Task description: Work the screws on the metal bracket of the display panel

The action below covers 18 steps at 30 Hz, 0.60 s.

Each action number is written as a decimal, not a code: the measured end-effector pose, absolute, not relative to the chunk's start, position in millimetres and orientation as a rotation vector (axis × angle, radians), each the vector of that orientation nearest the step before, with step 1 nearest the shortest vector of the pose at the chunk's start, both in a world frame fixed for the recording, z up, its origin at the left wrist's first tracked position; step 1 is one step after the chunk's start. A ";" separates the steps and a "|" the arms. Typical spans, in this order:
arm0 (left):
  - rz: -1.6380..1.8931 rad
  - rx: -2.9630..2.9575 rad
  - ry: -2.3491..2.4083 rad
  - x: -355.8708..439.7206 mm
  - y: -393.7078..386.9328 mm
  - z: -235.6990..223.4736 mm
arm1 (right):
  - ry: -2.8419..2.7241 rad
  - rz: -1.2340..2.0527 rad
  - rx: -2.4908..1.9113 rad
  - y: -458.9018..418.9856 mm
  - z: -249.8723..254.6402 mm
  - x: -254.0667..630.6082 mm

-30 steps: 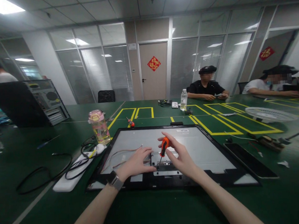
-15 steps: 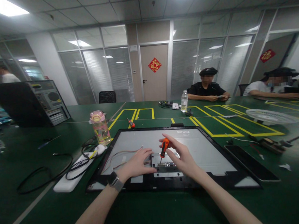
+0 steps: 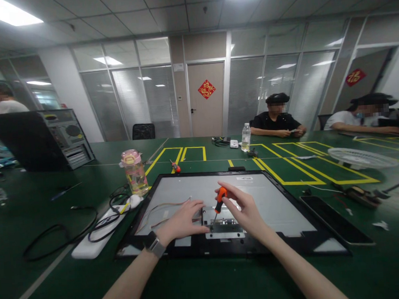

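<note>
A flat display panel [image 3: 274,199] with a black frame and a grey back lies before me on the green table. At its lower middle is a metal bracket [image 3: 226,234] with small fittings. My right hand [image 3: 244,205] grips an orange-and-black screwdriver [image 3: 220,200], its thin shaft slanting down to the bracket. My left hand [image 3: 184,221], wearing a watch on the wrist, rests on the panel with thumb and fingers apart, at the bracket's left edge. Thin wires [image 3: 156,208] run across the panel beside it. What the screwdriver's tip meets is too small to tell.
Left of the panel are a white power strip [image 3: 90,246], a black cable [image 3: 39,254] and a pink-lidded bottle [image 3: 134,174]. A black phone-like slab [image 3: 334,220] lies at right. Farther off stand a computer case [image 3: 31,138] and a water bottle [image 3: 245,137]. Co-workers sit across the table.
The view has tilted up very slightly. Both hands stay almost in place, and the screwdriver's handle has shifted a little to the right.
</note>
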<state>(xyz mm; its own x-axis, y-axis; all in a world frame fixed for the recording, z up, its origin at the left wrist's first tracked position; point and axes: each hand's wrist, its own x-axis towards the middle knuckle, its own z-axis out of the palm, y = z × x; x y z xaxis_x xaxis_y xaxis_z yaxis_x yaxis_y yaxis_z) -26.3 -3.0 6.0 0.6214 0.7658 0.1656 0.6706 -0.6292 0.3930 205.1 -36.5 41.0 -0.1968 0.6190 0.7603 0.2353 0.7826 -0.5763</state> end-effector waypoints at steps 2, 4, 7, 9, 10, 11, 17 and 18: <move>0.459 2.551 1.165 -26.0 -3.3 6.4 | -1.756 0.321 -0.686 -36.2 42.1 205.1; 0.450 2.548 1.171 -25.8 -3.4 6.6 | -1.759 0.278 -0.689 -36.6 44.4 206.5; 0.451 2.552 1.173 -26.2 -2.8 5.6 | -1.803 0.389 -0.654 -37.8 46.7 209.7; 0.459 2.562 1.164 -26.8 -2.3 4.5 | -1.806 0.513 -0.626 -38.0 46.5 210.7; 0.465 2.569 1.159 -27.1 -2.1 4.0 | -1.794 0.552 -0.623 -37.8 46.2 210.6; 0.470 2.576 1.153 -27.3 -2.0 3.7 | -1.778 0.562 -0.628 -37.5 45.9 210.2; 0.484 2.577 1.156 -27.0 -2.7 3.5 | -1.777 0.307 -0.681 -36.2 48.1 209.8; 0.487 2.579 1.151 -26.9 -2.6 3.4 | -1.792 0.305 -0.671 -36.2 48.5 210.5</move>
